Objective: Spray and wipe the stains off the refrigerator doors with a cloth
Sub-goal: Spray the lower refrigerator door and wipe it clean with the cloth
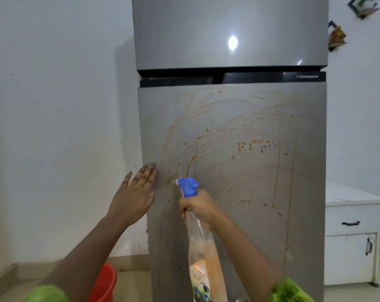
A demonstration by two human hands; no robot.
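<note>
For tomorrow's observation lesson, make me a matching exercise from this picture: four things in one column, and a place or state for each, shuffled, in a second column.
Things:
1. spray bottle
2. left hand
3. lower door
4. bucket

Places or states:
A. streaked with orange stains
B. on the floor, left of the fridge
C. gripped by the right hand
D. open, flat at the door's left edge

Pairs: 1-C, 2-D, 3-A, 4-B
</note>
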